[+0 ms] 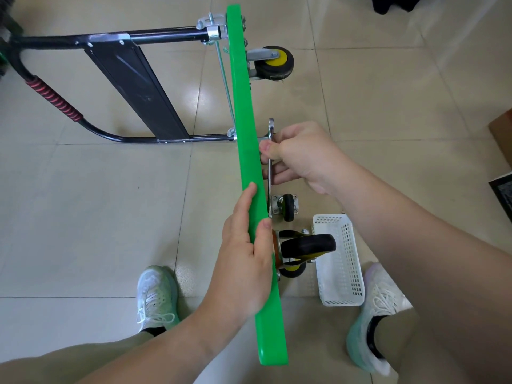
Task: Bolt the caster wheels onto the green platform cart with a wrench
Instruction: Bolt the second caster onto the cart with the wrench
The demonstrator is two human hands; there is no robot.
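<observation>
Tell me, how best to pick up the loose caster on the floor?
Pinch the caster by its black wheel, from above. It seems to rest plate-down on the floor with the wheel sticking up, its flat sides free; the plate looks flush and hard to get under.

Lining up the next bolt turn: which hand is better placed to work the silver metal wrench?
Right. The right hand pinches the slim silver metal wrench on the wheel side of the flat green plastic platform; the left hand grips that platform's upper edge, likely steadying it.
</observation>
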